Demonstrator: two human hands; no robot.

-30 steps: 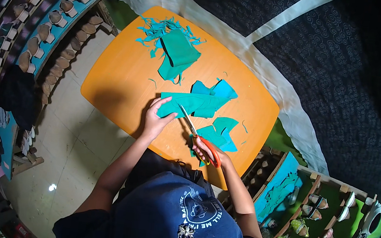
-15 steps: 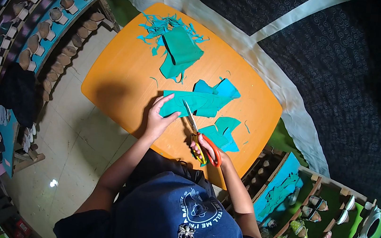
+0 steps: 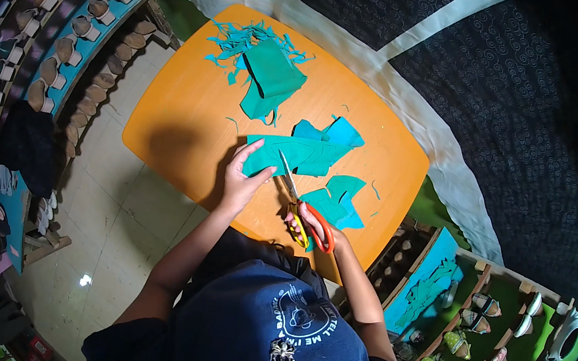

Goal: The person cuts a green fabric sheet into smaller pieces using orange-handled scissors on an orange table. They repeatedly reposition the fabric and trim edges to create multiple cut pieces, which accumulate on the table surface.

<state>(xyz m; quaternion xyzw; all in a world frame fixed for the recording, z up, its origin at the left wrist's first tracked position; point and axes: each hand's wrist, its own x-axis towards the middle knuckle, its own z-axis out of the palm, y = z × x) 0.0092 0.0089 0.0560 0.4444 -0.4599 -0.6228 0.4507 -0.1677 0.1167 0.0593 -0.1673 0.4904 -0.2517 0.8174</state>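
Observation:
My left hand (image 3: pixel 240 180) pinches a teal-green sheet (image 3: pixel 267 150) of flexible material between thumb and fingers, near its left end. The sheet stretches right across the orange table. In my right hand (image 3: pixel 312 221) is a pair of scissors (image 3: pixel 290 180) with one red-orange and one yellow handle. Their blades point away from me, with the tip over the sheet. Whether the blades are biting into it I cannot tell. Just right of the scissors lies a cut green piece (image 3: pixel 336 199) with a blue underside. Another blue-backed piece (image 3: pixel 345 132) sits beyond the held sheet.
The orange table (image 3: pixel 191 96) carries a folded green piece (image 3: pixel 272 70) and a heap of thin offcuts (image 3: pixel 237 41) at its far end. Shoe racks (image 3: pixel 77 53) stand on the left. At lower right are a blue surface with green scraps (image 3: pixel 427 288) and shelved shoes (image 3: pixel 456 343).
The whole view has shifted very slightly. Both hands, the scissors and the sheet keep nearly the same positions.

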